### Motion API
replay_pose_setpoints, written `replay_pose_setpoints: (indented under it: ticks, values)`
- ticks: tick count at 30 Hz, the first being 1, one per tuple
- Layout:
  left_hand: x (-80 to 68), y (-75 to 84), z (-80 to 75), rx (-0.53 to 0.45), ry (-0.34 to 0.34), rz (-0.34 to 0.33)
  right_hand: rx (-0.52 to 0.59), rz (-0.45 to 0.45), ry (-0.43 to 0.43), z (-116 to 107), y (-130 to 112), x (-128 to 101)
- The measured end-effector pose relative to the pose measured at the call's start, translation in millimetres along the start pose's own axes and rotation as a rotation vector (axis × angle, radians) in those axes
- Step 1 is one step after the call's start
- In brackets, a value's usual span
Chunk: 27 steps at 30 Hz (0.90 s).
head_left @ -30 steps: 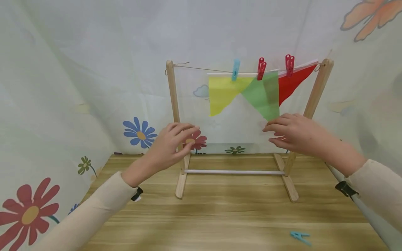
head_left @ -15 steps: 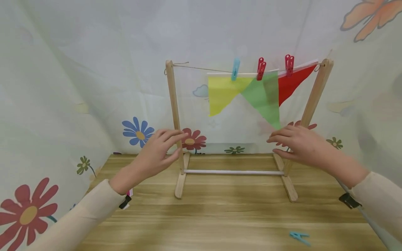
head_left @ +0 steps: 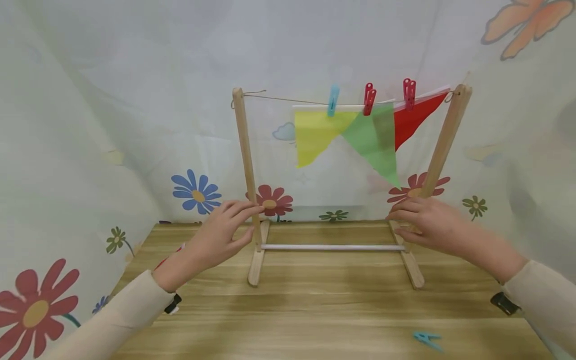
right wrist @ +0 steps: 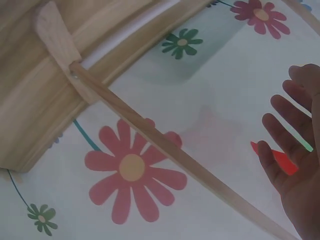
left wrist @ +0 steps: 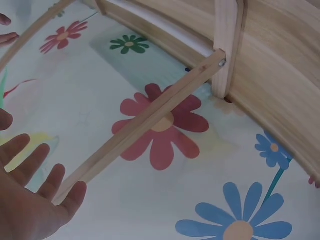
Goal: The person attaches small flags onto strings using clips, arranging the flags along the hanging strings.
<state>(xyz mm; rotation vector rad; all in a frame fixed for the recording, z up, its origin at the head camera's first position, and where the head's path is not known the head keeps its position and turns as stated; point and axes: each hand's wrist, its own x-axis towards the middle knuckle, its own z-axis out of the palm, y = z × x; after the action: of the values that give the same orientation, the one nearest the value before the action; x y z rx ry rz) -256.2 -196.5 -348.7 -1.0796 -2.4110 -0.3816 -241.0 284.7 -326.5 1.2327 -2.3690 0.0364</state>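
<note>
A small wooden rack [head_left: 335,247] stands at the back of the wooden table [head_left: 315,310]. From its string hang a yellow flag [head_left: 312,135], a green flag [head_left: 373,142] and a red flag [head_left: 411,120], pinned by a blue peg [head_left: 333,100] and two red pegs [head_left: 369,98]. My left hand [head_left: 247,220] is beside the lower left post [head_left: 245,160], fingers straight and holding nothing. In the left wrist view the left hand [left wrist: 35,200] lies close to that post [left wrist: 150,120]. My right hand [head_left: 398,224] is at the lower right post [head_left: 438,150], empty, and the right wrist view shows its fingers [right wrist: 280,135] spread.
A loose blue peg [head_left: 429,340] lies near the table's front right edge. A pale cloth printed with flowers [head_left: 195,192] hangs close behind and on both sides of the rack. The rack's feet [head_left: 411,267] jut forward on the table.
Both hands have come down from flag height to the lower parts of the posts. The right hand has moved away from the green flag's tip.
</note>
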Motion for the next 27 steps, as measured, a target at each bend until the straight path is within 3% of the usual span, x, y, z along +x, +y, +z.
replay_pose_setpoints:
  ticks: [9, 18, 23, 27]
  values:
    - [-12.5, 3.1, 8.7, 0.005, -0.047, -0.052, -0.002, 0.049, -0.068, 10, -9, -20]
    - [-25.4, 0.5, 13.7, 0.003, -0.040, -0.070, 0.029, -0.017, 0.020, 30, -12, -45]
    - [-39.3, -1.1, 17.8, -0.010, -0.052, -0.126, 0.061, -0.030, 0.002, 45, -19, -61]
    - [-49.0, -5.5, 23.5, -0.006, -0.048, -0.130, 0.076, -0.035, -0.007, 54, -24, -73]
